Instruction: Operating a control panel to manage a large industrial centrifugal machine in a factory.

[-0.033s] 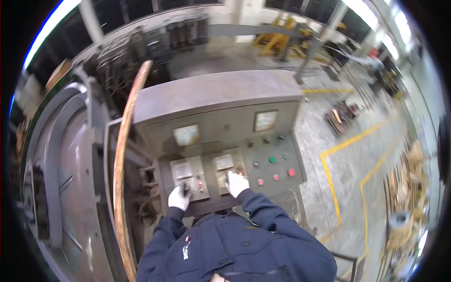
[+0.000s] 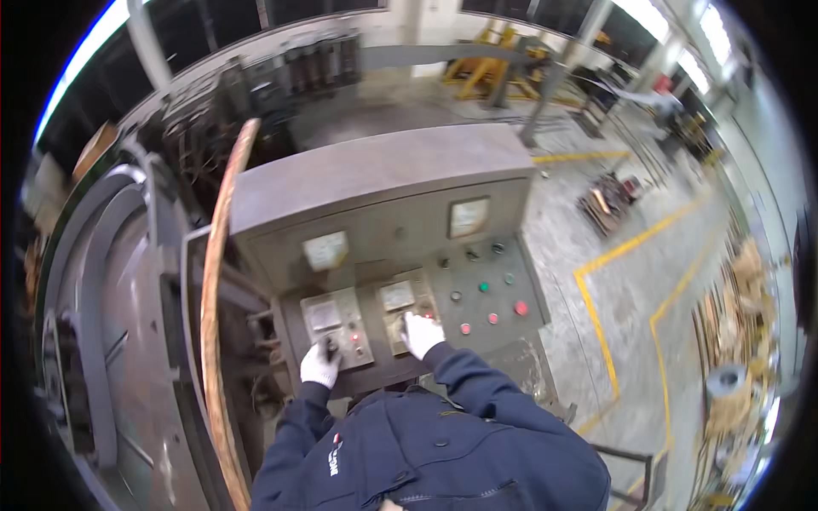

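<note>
In a white glove, my left hand (image 2: 319,366) closes its fingers round a black knob (image 2: 330,346) low on the left control plate (image 2: 351,316). My right hand (image 2: 423,335), gloved too, has its fingers bent together at the lower part of the right control plate (image 2: 395,337); whatever is between them is hidden. Each plate carries a pale meter and small red lights. Both plates are set in the sloping face of a grey control console (image 2: 383,183). Right of my right hand are red buttons (image 2: 521,308), a green button (image 2: 484,288) and several dark knobs.
A long wooden strip (image 2: 213,281) stands along the console's left side. Beyond it is a large grey round machine (image 2: 128,281). Yellow lines (image 2: 596,319) mark the floor at right, near a pile of metal parts (image 2: 609,204). A yellow frame (image 2: 486,72) stands at the back.
The whole view has shifted slightly, so the console appears a little further left. Both hands keep their places on the control plates.
</note>
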### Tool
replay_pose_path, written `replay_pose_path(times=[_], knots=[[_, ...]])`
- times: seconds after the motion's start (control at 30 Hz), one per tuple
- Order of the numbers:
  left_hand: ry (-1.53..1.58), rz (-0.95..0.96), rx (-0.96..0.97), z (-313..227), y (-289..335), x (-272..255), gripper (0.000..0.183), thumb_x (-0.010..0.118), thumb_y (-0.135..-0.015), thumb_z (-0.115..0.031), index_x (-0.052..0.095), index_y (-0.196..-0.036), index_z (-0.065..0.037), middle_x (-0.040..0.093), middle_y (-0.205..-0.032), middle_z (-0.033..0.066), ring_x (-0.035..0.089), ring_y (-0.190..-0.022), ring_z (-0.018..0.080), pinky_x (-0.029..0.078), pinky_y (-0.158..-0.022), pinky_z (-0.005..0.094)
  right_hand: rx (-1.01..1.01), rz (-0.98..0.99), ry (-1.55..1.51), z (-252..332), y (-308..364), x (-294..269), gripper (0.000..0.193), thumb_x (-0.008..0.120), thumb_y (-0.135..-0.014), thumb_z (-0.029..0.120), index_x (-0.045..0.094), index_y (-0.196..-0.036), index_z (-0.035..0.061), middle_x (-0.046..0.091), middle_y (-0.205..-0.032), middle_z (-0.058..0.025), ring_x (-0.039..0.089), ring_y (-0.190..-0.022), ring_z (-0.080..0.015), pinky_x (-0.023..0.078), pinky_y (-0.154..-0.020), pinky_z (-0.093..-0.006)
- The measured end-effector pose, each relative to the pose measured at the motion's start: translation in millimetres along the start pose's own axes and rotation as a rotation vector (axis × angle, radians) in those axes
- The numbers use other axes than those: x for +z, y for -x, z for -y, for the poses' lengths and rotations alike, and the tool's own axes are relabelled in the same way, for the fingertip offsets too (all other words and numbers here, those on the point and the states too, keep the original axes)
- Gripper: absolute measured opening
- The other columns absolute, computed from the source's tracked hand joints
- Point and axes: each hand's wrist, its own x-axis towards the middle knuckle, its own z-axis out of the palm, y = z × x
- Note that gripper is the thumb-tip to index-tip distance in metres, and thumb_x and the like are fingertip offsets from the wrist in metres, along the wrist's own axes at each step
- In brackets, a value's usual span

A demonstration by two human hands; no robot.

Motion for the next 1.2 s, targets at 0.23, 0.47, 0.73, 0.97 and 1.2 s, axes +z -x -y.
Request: replay_pose_path(times=[0.23, 0.47, 0.73, 0.97, 1.2], knots=[[-0.069, 0.014, 0.026, 0, -2, 5, 0.047, 0.081, -0.090, -0.019, 0.067, -0.132, -0.008, 0.076, -0.109, 0.0167, 0.075, -0.100, 0.0351, 0.060, -0.089, 0.0450, 0.069, -0.069, -0.053, -1, 3, 12, 0.026, 0.067, -0.099, 0.029, 0.061, -0.107, 0.0049, 0.075, -0.083, -0.0186, 0.076, -0.080, -0.0380, 0.060, -0.074, -0.0513], [-0.091, 0.047, 0.002, 5, -2, 3, 0.051, 0.083, -0.090, -0.021, 0.065, -0.136, -0.007, 0.077, -0.116, 0.0176, 0.075, -0.105, 0.0356, 0.060, -0.093, 0.0447, 0.095, -0.065, -0.068, -1, 0, 26, 0.026, 0.065, -0.100, 0.030, 0.061, -0.106, 0.0049, 0.075, -0.083, -0.0182, 0.077, -0.079, -0.0374, 0.061, -0.072, -0.0504], [-0.078, 0.034, 0.019, 10, -4, 9, 0.050, 0.083, -0.090, -0.020, 0.065, -0.135, -0.007, 0.077, -0.113, 0.0176, 0.075, -0.102, 0.0359, 0.060, -0.091, 0.0456, 0.081, -0.045, -0.041, -3, 1, 16, 0.029, 0.065, -0.101, 0.032, 0.061, -0.109, 0.0043, 0.075, -0.086, -0.0191, 0.076, -0.080, -0.0382, 0.061, -0.073, -0.0513], [-0.081, 0.041, -0.058, 3, -1, 5, 0.045, 0.079, -0.091, -0.025, 0.069, -0.130, -0.006, 0.077, -0.111, 0.0185, 0.075, -0.101, 0.0382, 0.060, -0.090, 0.0466, 0.111, 0.047, -0.037, 3, -4, -2, 0.035, 0.069, -0.098, 0.037, 0.064, -0.109, 0.0045, 0.076, -0.090, -0.0224, 0.076, -0.084, -0.0414, 0.061, -0.076, -0.0541], [-0.130, 0.082, -0.114, -11, -8, -6, 0.028, 0.072, -0.090, -0.027, 0.073, -0.109, -0.006, 0.076, -0.107, 0.0240, 0.072, -0.103, 0.0465, 0.058, -0.090, 0.0554, 0.130, -0.036, -0.064, -4, 2, -2, 0.037, 0.079, -0.092, 0.037, 0.069, -0.109, 0.0053, 0.078, -0.096, -0.0233, 0.076, -0.093, -0.0436, 0.061, -0.084, -0.0543]])
